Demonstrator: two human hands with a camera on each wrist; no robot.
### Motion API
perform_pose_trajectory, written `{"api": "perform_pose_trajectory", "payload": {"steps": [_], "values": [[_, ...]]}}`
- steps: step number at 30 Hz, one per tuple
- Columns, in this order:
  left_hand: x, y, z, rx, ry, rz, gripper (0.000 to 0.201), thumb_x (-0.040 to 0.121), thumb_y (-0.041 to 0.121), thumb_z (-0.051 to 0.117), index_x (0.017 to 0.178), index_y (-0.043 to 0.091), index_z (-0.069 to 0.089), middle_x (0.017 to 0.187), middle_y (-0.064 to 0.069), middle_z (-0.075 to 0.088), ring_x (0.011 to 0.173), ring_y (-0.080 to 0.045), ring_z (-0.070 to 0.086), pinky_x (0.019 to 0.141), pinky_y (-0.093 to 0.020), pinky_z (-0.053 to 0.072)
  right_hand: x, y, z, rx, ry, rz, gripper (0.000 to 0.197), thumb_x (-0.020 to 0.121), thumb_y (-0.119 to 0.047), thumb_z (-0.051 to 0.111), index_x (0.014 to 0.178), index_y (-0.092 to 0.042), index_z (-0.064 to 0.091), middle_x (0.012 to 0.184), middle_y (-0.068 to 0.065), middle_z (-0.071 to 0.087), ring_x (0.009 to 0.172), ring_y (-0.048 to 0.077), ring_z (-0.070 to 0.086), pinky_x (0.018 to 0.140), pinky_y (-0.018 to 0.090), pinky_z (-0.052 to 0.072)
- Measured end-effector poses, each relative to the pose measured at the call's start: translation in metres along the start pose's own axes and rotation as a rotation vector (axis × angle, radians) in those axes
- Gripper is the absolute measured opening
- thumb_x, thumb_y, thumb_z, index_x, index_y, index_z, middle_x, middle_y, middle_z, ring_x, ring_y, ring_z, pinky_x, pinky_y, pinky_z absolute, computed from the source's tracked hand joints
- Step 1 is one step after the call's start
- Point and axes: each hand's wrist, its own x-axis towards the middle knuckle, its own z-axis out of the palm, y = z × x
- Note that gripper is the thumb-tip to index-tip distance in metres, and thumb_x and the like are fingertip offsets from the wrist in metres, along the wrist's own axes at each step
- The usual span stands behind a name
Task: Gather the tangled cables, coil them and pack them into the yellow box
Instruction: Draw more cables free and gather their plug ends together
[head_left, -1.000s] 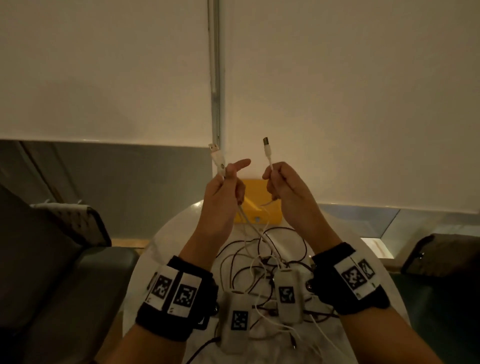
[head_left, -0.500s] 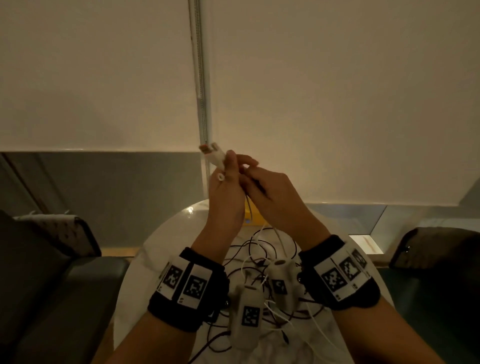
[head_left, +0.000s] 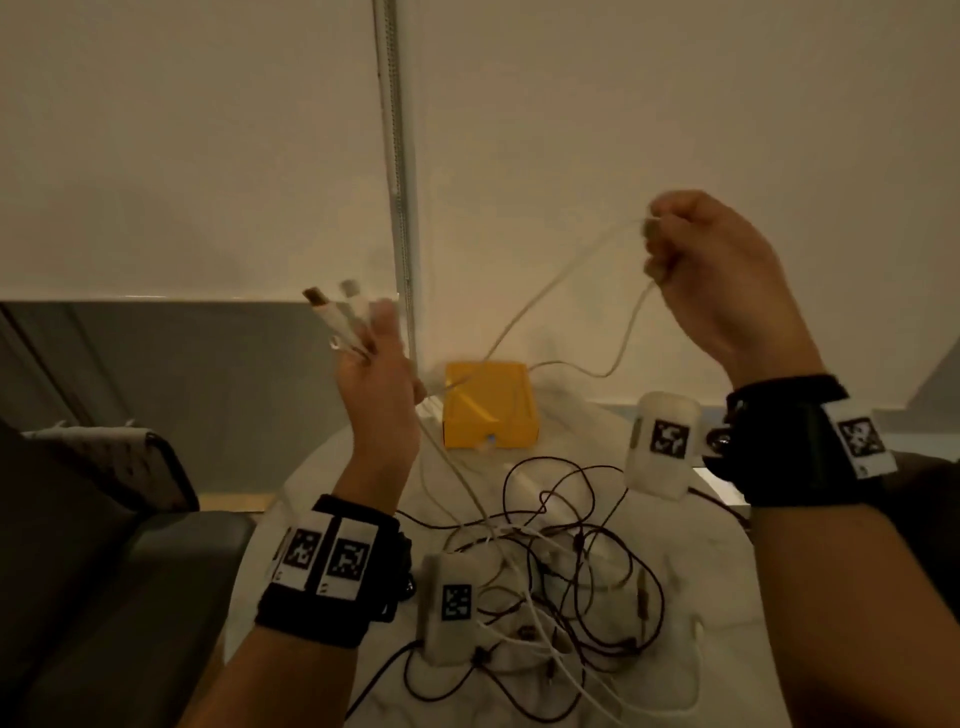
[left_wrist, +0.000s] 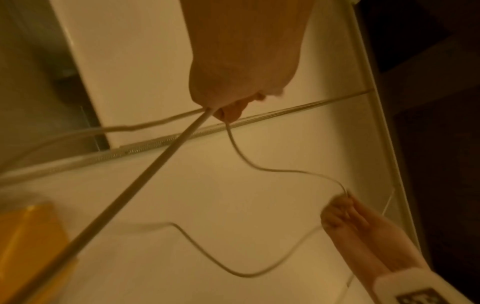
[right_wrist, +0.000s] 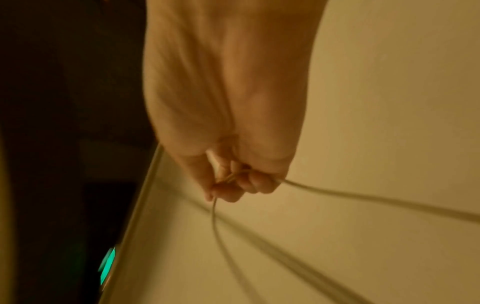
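Left hand (head_left: 375, 384) raised, fingers pinching both plug ends (head_left: 332, 306) of the thin white cable (head_left: 540, 296) side by side, connectors poking up past the fingertips. Right hand (head_left: 727, 275) up and out to the side, fingers curled tight around a bight of that same cable; right wrist view confirms strands gripped between the curled fingers (right_wrist: 249, 181). Two runs of white cable strung between the hands, one sagging in front of the small square yellow plastic box (head_left: 488, 405), which sits open at the far side of the round white table (head_left: 311, 483). Pile of thin dark and white cables (head_left: 561, 561) lies tangled on the table nearer the body, none in the box. Judged step: doubling the white cable to start a coil. Risks: lower run dropping toward the pile, so a snag there could drag other cables up or knot tighter; slack loop hanging near the box could catch its edge and shift it; light pinch on the plugs could slip under sideways tension, dropping both ends. Whether the cable is fully clear of the tangle: cannot tell.
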Motion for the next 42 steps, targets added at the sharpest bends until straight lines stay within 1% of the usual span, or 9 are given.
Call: {"api": "perform_pose_trajectory", "payload": {"steps": [5, 8, 12, 16, 23, 31, 35, 38, 42], "values": [[-0.018, -0.006, 0.026, 0.256, -0.418, 0.035, 0.018, 0.076, 0.035, 0.066, 0.081, 0.017, 0.069, 0.037, 0.011, 0.035, 0.030, -0.005, 0.025, 0.035, -0.015, 0.022, -0.008, 0.006, 0.060, -0.855, -0.448, -0.170, 0.020, 0.093, -0.004, 0.047, 0.092, -0.014, 0.064, 0.072, -0.017, 0.060, 0.065, -0.008, 0.055, 0.063, 0.004, 0.039], [-0.019, 0.000, 0.031, 0.263, -0.351, 0.030, 0.033, 0.093, 0.020, 0.055, 0.060, 0.021, 0.058, 0.038, 0.010, 0.037, 0.031, -0.004, 0.027, 0.036, -0.015, 0.022, -0.012, 0.012, 0.054, -0.765, -0.386, -0.083, 0.010, 0.092, -0.017, 0.054, 0.101, -0.013, 0.058, 0.057, -0.014, 0.049, 0.057, 0.002, 0.047, 0.060, 0.013, 0.037], [-0.002, 0.010, 0.019, 0.118, -0.388, 0.012, 0.010, 0.093, 0.017, 0.054, 0.086, 0.018, 0.060, 0.039, 0.010, 0.038, 0.031, -0.003, 0.022, 0.034, -0.015, 0.019, -0.033, 0.028, 0.024, -0.648, -0.439, 0.141, 0.013, 0.097, -0.024, 0.046, 0.102, -0.020, 0.057, 0.068, 0.001, 0.039, 0.060, 0.008, 0.037, 0.061, 0.027, 0.035], [-0.011, 0.000, 0.022, 0.422, -0.593, 0.003, 0.015, 0.081, 0.025, 0.069, 0.095, 0.020, 0.064, 0.035, 0.010, 0.032, 0.031, -0.006, 0.024, 0.036, -0.015, 0.023, -0.043, 0.024, 0.033, -0.536, -0.490, 0.071, 0.018, 0.100, -0.009, 0.035, 0.105, -0.009, 0.053, 0.062, -0.003, 0.040, 0.054, 0.004, 0.035, 0.053, 0.014, 0.030], [-0.007, 0.009, 0.020, 0.191, -0.382, 0.028, 0.012, 0.089, 0.012, 0.060, 0.080, 0.020, 0.062, 0.040, 0.011, 0.037, 0.031, -0.004, 0.023, 0.035, -0.014, 0.022, -0.074, 0.041, -0.008, -0.655, -0.342, 0.219, 0.031, 0.099, -0.031, 0.036, 0.085, -0.015, 0.059, 0.056, -0.003, 0.033, 0.048, 0.007, 0.031, 0.048, 0.017, 0.030], [-0.011, 0.027, 0.011, -0.149, -0.317, -0.054, 0.038, 0.102, 0.028, 0.033, 0.073, 0.016, 0.056, 0.040, 0.009, 0.024, 0.036, -0.005, 0.014, 0.038, -0.015, 0.018, -0.201, 0.103, -0.125, -1.048, -0.469, 1.131, 0.084, 0.068, -0.081, 0.010, 0.059, -0.020, 0.067, 0.051, -0.007, 0.042, 0.052, 0.012, 0.040, 0.066, 0.027, 0.042], [-0.022, 0.016, 0.009, -0.198, -0.329, -0.110, 0.038, 0.103, 0.031, 0.030, 0.072, 0.017, 0.048, 0.041, 0.009, 0.022, 0.037, -0.005, 0.013, 0.037, -0.015, 0.016, -0.218, 0.110, -0.141, -1.190, -0.544, 1.482, 0.035, 0.089, -0.043, 0.052, 0.088, -0.014, 0.072, 0.110, 0.008, 0.066, 0.092, 0.018, 0.056, 0.093, 0.033, 0.046], [-0.032, 0.005, 0.013, -0.238, -0.334, -0.197, 0.041, 0.103, 0.033, 0.028, 0.070, 0.018, 0.047, 0.039, 0.009, 0.023, 0.035, -0.003, 0.013, 0.036, -0.016, 0.014, -0.196, 0.105, -0.105, -1.220, -0.527, 1.174, 0.035, 0.090, -0.040, 0.054, 0.120, -0.023, 0.059, 0.133, 0.000, 0.055, 0.113, 0.013, 0.051, 0.103, 0.028, 0.036], [-0.048, -0.008, 0.018, -0.245, -0.357, -0.272, 0.040, 0.102, 0.032, 0.028, 0.069, 0.017, 0.044, 0.038, 0.010, 0.026, 0.033, -0.002, 0.017, 0.035, -0.015, 0.015, -0.163, 0.097, 0.011, -0.214, -0.273, 0.679, 0.064, 0.079, -0.076, 0.036, 0.126, -0.037, 0.052, 0.131, -0.016, 0.057, 0.124, 0.001, 0.048, 0.117, 0.039, 0.025]]}}
